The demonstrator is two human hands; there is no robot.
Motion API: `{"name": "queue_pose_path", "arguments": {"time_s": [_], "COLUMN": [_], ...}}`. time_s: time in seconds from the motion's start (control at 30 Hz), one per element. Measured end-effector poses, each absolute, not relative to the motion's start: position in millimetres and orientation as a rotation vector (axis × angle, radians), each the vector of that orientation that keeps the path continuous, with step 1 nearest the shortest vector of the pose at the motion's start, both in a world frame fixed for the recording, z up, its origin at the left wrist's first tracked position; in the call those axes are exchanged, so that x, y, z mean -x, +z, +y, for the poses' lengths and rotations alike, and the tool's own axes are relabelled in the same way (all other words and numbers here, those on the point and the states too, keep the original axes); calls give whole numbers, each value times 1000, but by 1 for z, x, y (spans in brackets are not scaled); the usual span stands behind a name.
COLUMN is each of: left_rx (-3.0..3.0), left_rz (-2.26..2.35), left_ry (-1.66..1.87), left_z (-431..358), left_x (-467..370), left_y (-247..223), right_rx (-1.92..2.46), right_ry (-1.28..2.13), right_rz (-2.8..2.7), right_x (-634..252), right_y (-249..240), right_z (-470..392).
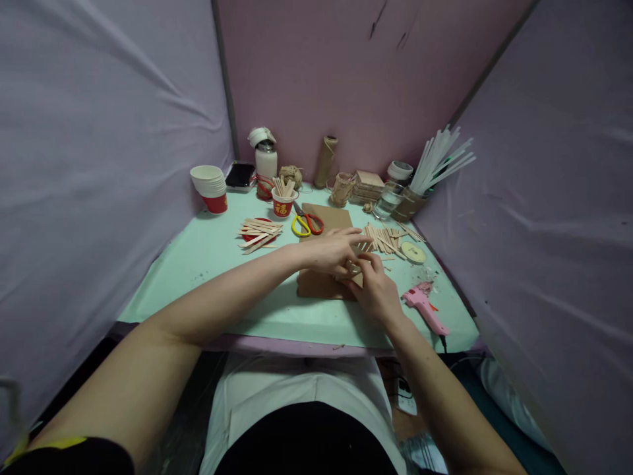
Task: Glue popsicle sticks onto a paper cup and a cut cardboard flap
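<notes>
My left hand (332, 253) reaches across a brown cardboard sheet (324, 285), its upper fingers stretched to the right and its thumb side bent down. Close against it, my right hand (376, 287) has its fingers bent inward. Between the two hands a small piece of pale wooden craft sticks (354, 268) shows in part, gripped from both sides. The fingers hide most of its shape. Just right of the fingers lies a spread of loose craft sticks (382, 239). Scissors (308, 224) with yellow and red handles rest on the cardboard's far part.
A pink glue gun (426, 309) lies right of my right hand, near a round yellowish disc (413, 253). Left are a craft-stick pile (260, 234), a red cup of sticks (283, 206) and stacked paper cups (210, 188). Behind stand a water glass (388, 203) and white glue sticks (435, 161).
</notes>
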State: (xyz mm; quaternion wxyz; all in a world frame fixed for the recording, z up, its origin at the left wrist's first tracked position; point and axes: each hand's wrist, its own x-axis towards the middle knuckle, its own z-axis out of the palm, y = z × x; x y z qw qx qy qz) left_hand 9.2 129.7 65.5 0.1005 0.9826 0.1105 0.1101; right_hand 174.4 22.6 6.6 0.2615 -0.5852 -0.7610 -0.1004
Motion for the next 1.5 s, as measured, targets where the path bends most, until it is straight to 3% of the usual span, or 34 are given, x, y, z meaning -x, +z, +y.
{"name": "queue_pose_path", "arguments": {"time_s": [0.4,0.6,0.87,1.5], "left_rx": [-2845,-2570,-1987,-1814], "left_rz": [293,352,433,366], "left_ry": [345,531,785,862], "left_z": [134,142,128,117], "left_x": [-6,11,35,27], "left_y": [66,79,62,40], "right_rx": [1539,1348,1022,952], "right_ry": [-148,104,924,1158], "right_rz": [-2125,-1709,-1243,-658], "right_x": [-177,-191,-179,-142], "right_y": [11,2,-6,9], "right_z": [27,18,11,-5]}}
